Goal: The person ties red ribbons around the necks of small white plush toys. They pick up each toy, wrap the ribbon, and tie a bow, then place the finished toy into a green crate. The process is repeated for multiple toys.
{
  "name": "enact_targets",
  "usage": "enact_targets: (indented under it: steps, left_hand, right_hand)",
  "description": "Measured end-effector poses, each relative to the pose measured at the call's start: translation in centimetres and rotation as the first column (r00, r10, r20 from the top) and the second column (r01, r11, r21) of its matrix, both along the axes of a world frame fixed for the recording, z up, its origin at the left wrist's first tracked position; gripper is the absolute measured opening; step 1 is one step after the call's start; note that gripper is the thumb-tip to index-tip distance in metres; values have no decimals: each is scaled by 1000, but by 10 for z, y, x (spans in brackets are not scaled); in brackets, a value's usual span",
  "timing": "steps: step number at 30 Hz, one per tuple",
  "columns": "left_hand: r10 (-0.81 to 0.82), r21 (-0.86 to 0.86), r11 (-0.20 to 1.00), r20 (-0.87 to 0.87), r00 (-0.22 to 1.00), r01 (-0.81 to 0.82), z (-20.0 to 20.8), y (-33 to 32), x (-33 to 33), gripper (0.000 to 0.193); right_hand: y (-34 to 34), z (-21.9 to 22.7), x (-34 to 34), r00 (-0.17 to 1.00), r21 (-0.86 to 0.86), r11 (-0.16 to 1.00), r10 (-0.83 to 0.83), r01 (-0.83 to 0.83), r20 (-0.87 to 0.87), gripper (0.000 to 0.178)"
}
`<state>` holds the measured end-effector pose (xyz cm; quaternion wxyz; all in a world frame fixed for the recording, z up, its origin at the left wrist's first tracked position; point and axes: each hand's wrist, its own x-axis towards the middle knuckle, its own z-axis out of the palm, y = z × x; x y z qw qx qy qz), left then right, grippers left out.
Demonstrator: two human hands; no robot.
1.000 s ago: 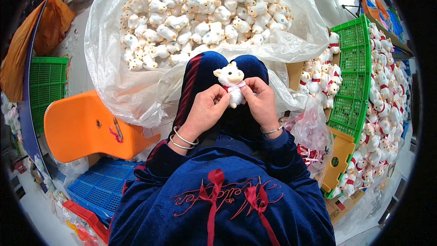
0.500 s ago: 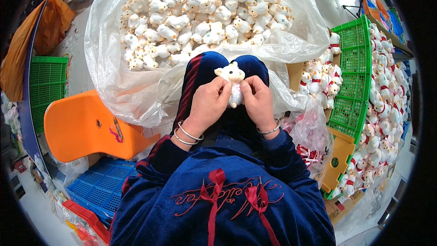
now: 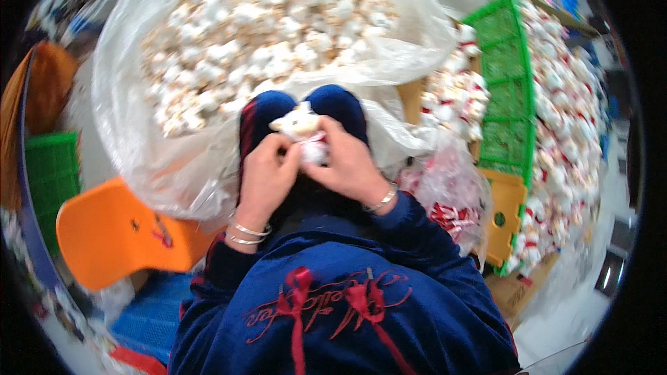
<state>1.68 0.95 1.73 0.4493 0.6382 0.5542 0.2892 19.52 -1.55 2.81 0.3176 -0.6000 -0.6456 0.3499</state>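
A small white plush animal with a cream muzzle sits upright over my knees, its head showing above my hands. My right hand is closed round the toy's side, fingers over its body and thumb below. At the toy's other side, my left hand pinches with thumb and forefinger at its neck and chest. A bit of pinkish red shows at the neck beside my right fingers; blur hides whether it is a ribbon. Just beyond my knees lies a heap of similar white plush toys inside a large translucent plastic bag.
Right of me, a clear bag holds red ribbon-like pieces. Beyond it a green crate stands beside many white toys with red neckbands. On my left are an orange chair with a small tool lying on it, and a blue crate.
My head view has shifted and blurred. My right hand has come round the toy's body, and my left fingers have closed in near its neck, where pinkish red now shows.
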Motion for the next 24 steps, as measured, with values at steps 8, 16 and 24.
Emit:
enact_targets:
  steps: [8,16,24]
  left_hand:
    - [-20,-102,992,441,897,72,7,-3,8,9]
    - [-65,-79,992,326,943,96,-1,9,-11,14]
    - [8,-132,991,298,955,33,-17,16,-26,15]
  right_hand:
    - [-6,3,20,972,242,942,-222,234,-77,58]
    - [18,34,261,516,505,708,-706,493,485,76]
    - [-41,-49,196,931,-219,910,-317,352,183,35]
